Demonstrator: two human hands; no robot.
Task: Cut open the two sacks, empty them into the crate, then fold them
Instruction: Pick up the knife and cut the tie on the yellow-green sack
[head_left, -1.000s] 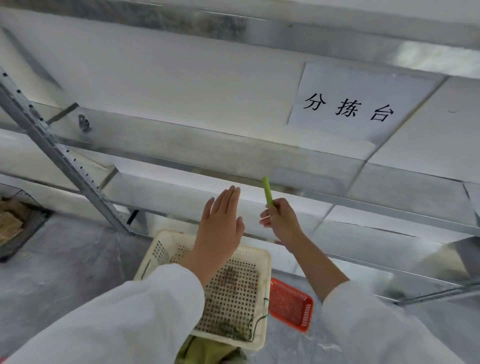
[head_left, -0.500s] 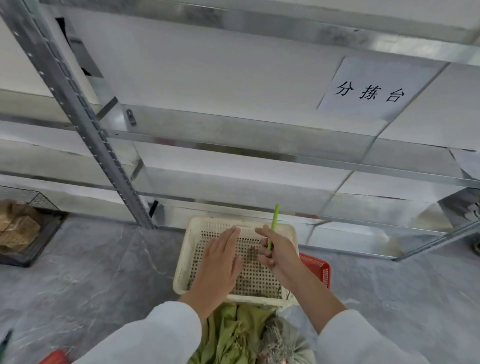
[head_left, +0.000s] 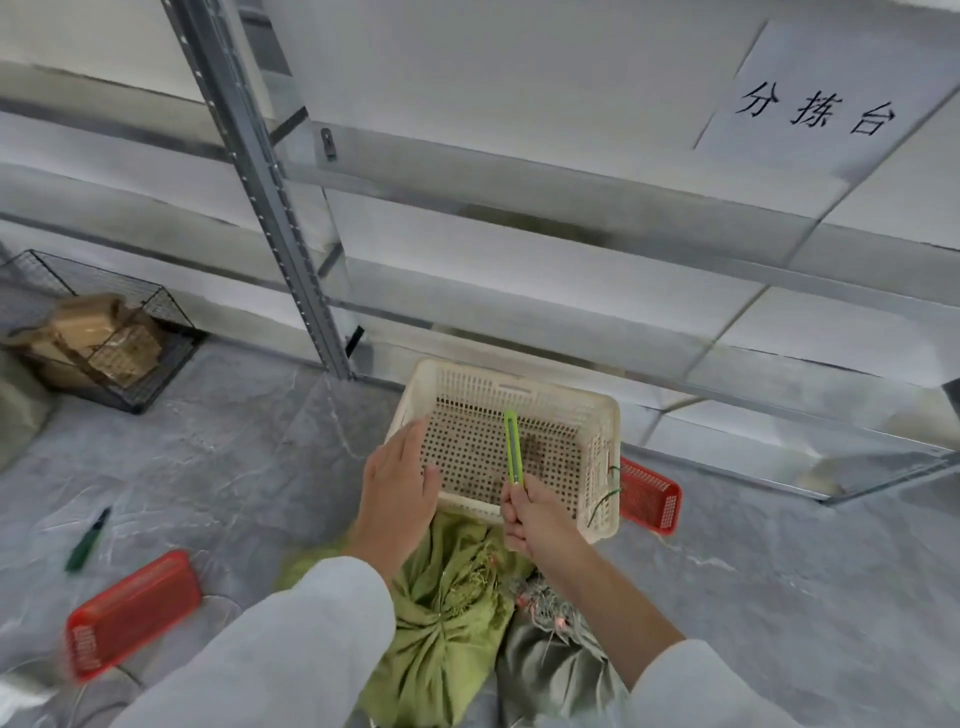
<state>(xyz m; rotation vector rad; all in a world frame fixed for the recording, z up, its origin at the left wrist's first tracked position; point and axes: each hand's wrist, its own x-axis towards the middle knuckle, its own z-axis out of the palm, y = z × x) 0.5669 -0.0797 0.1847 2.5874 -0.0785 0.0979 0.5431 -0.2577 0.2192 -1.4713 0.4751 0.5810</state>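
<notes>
The green sack and grey sack lie side by side at lower centre, their tied necks toward the crate just above them, and both hands are directly over them. The right hand, nearer the grey sack, pinches a cutter whose long axis points up-frame over the crate. The left hand, fingers straight and holding nothing, hovers above the green sack, and the crate holds only a few dark scraps.

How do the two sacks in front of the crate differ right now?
The green sack is bright yellow-green and lies left; the grey sack is dull grey and lies right. The green sack shows more; the grey sack is partly hidden by the right forearm. Both look bunched shut, by the crate.
</notes>
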